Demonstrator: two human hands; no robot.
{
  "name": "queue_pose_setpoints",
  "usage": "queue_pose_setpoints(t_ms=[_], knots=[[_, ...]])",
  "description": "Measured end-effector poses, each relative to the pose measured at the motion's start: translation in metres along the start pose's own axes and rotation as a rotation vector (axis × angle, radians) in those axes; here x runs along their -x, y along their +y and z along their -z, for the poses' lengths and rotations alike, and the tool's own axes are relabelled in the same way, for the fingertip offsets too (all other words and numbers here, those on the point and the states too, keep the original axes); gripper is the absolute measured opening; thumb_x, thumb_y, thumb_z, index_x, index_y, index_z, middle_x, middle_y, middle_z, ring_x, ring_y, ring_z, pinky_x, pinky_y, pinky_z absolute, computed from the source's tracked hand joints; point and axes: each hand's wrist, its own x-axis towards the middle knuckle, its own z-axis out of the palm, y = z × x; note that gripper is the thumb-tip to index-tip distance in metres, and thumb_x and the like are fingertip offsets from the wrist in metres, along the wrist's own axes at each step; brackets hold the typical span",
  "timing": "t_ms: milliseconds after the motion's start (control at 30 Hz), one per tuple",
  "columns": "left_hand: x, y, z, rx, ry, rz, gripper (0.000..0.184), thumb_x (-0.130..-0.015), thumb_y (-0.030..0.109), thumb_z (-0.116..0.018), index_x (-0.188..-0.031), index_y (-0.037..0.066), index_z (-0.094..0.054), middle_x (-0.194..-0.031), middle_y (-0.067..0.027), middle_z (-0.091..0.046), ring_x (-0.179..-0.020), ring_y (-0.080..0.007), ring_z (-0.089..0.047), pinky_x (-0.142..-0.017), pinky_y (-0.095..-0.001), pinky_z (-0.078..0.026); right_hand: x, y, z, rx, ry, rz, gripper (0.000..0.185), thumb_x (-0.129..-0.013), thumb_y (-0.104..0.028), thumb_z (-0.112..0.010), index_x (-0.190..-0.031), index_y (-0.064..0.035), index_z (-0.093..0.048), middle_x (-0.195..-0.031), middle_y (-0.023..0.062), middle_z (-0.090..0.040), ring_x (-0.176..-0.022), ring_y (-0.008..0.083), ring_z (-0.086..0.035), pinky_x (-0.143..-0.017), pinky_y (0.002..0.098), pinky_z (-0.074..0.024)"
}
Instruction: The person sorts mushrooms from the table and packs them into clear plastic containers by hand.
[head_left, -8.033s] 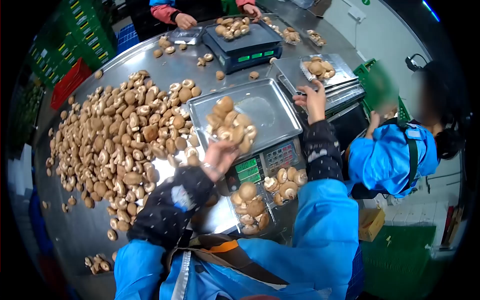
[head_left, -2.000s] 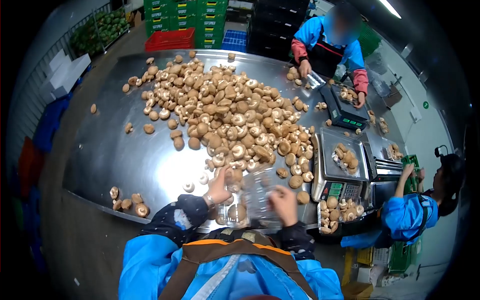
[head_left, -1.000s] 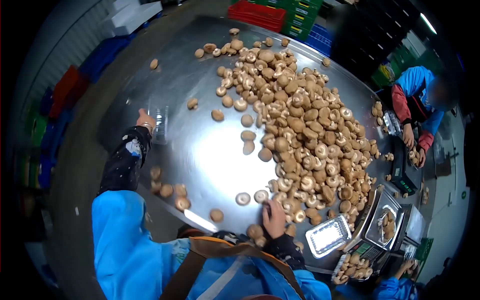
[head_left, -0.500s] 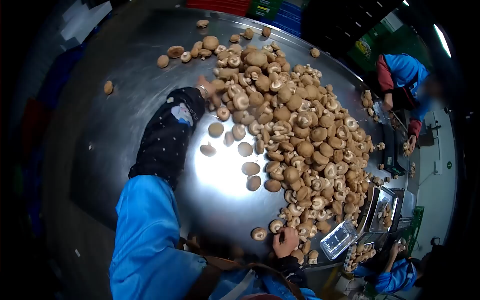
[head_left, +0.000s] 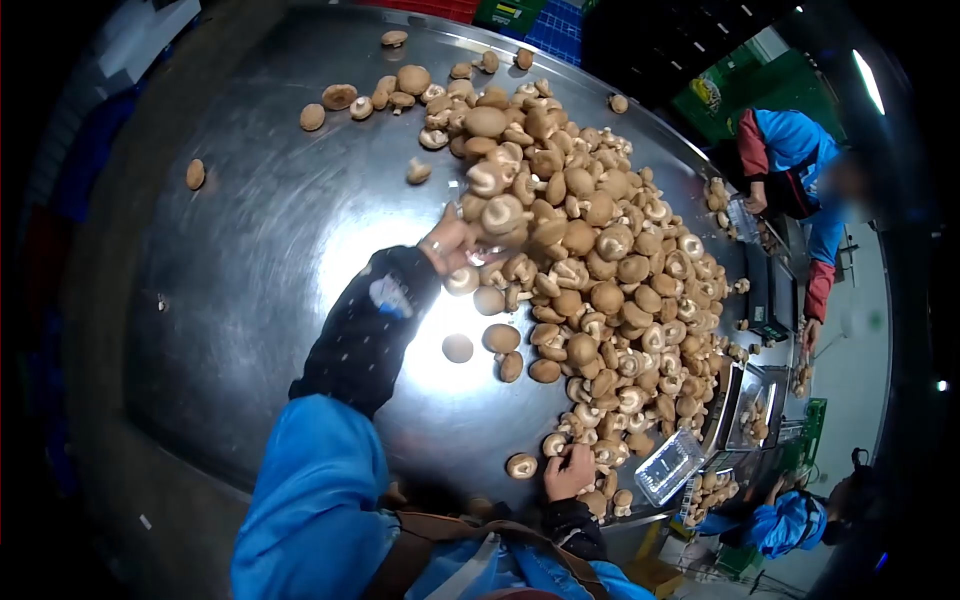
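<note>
Brown mushrooms (head_left: 607, 298) lie in a large pile on the metal table (head_left: 230, 330). My left hand (head_left: 452, 242) is at the pile's left edge, its thumb and fingers apart against several mushrooms (head_left: 503, 215) blurred by motion; part of its fingers is hidden. At the pile's near end, my right hand (head_left: 572, 474) rests with curled fingers beside a mushroom (head_left: 555, 444); what it may hold is hidden. Right of it, a clear plastic tray (head_left: 670, 467) lies tilted at the table edge.
Loose mushrooms (head_left: 338, 97) lie along the far left. A filled tray (head_left: 712, 494) and a scale with a tray (head_left: 752, 412) stand at the right. One co-worker (head_left: 800, 150) is by another scale (head_left: 770, 292); a second person (head_left: 790, 522) is at the lower right.
My left hand reached from the table's left side to the pile, then moved right and nearer, with mushrooms shifting beside it. My right hand stays at the near end, fingers curled. The view has turned.
</note>
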Motion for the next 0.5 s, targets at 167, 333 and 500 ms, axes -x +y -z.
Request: queue_pose_setpoints(t_ms=[167,333,500], knots=[[0.04,-0.035,0.026,0.105,-0.012,-0.042,0.092,-0.059,-0.021,-0.034,-0.134,0.03,-0.018,-0.123,-0.0172,-0.038,-0.109,-0.04,-0.05,-0.073,-0.0494,-0.055,0.003,0.001,0.001,0.009,0.01,0.006,0.007,-0.065,-0.003,-0.053,-0.069,-0.0048,-0.047,-0.071,0.0125,-0.048,-0.068,0.0328,-0.047,-0.059,0.0406,-0.0372],[0.131,-0.064,-0.009,-0.126,-0.026,-0.256,0.097,-0.057,-0.019,-0.037,-0.14,0.019,-0.005,-0.131,-0.014,-0.035,-0.119,-0.0339,-0.045,-0.077,-0.0393,-0.056,0.006,0.001,0.004,-0.007,0.023,0.019,0.008,-0.066,-0.006,-0.055,-0.07,-0.0045,-0.049,-0.072,0.0131,-0.049,-0.068,0.0335,-0.049,-0.06,0.0414,-0.039],[0.206,-0.107,-0.037,0.004,-0.01,-0.125,0.096,-0.055,-0.02,-0.034,-0.14,0.018,-0.008,-0.135,-0.0144,-0.032,-0.124,-0.0329,-0.041,-0.088,-0.0416,-0.051,0.002,-0.007,0.025,-0.813,-0.169,-0.334,0.022,-0.083,-0.003,-0.055,-0.105,-0.0019,-0.055,-0.087,0.0005,-0.057,-0.077,0.0095,-0.053,-0.07,0.0239,-0.0446]])
